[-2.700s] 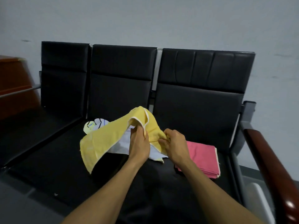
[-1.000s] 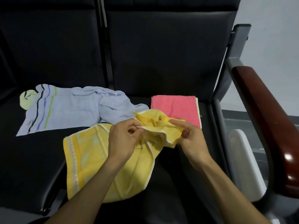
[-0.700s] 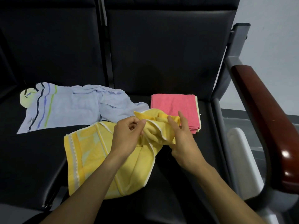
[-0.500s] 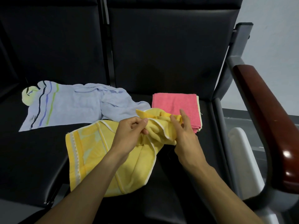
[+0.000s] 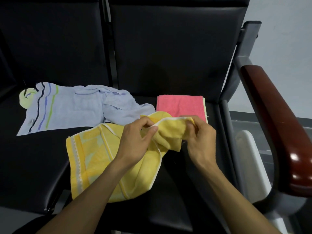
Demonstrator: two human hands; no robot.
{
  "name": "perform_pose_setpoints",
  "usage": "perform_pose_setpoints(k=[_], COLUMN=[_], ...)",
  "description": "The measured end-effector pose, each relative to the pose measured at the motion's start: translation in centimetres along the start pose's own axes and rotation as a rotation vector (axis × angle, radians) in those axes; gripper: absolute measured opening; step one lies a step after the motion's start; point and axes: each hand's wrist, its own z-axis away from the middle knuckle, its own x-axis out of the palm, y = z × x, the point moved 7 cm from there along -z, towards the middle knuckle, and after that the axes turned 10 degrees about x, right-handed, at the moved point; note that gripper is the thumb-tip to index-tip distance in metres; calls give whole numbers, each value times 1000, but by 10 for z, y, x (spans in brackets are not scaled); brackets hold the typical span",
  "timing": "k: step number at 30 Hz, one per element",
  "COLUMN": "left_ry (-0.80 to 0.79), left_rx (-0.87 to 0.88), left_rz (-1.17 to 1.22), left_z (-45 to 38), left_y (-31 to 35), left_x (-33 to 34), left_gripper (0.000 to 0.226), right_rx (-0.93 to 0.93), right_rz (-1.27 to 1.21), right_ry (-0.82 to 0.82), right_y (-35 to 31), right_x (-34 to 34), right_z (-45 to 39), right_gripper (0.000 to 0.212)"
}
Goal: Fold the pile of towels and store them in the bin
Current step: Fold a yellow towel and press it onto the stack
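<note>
I count two black seats [image 5: 165,68], one wooden armrest [image 5: 276,125] at right, and three towels. One blue towel [image 5: 70,108] lies crumpled behind; one pink towel [image 5: 180,105] sits folded flat just beyond my hands. One yellow towel [image 5: 94,159] runs long from near-left to far-right, its white-trimmed far edge pinched by my left hand [image 5: 136,141] and right hand [image 5: 200,139].

The yellow towel [image 5: 94,154], the pale blue towel [image 5: 76,107] and the folded pink towel [image 5: 179,105] are nubby, matt terry cloth. The black seat [image 5: 33,159] looks like smooth leatherette with a faint sheen. The armrest [image 5: 276,125] is glossy dark-red lacquered wood on a matt grey metal frame [image 5: 247,41].
</note>
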Motion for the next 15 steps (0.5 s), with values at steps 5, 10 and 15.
perform_pose_setpoints(k=[5, 10, 15], left_ry=[-68, -171, -214], left_rx=[53, 56, -14], left_rz=[58, 172, 123], left_z=[-1, 1, 5], left_y=[9, 9, -2], left_x=[14, 23, 28], left_gripper=[11, 9, 7], right_rx=[-3, -20, -6], right_rz=[115, 22, 154], right_ry=[-240, -492, -551], right_y=[9, 2, 9], right_x=[28, 39, 37], right_z=[6, 10, 6], right_gripper=[23, 24, 16])
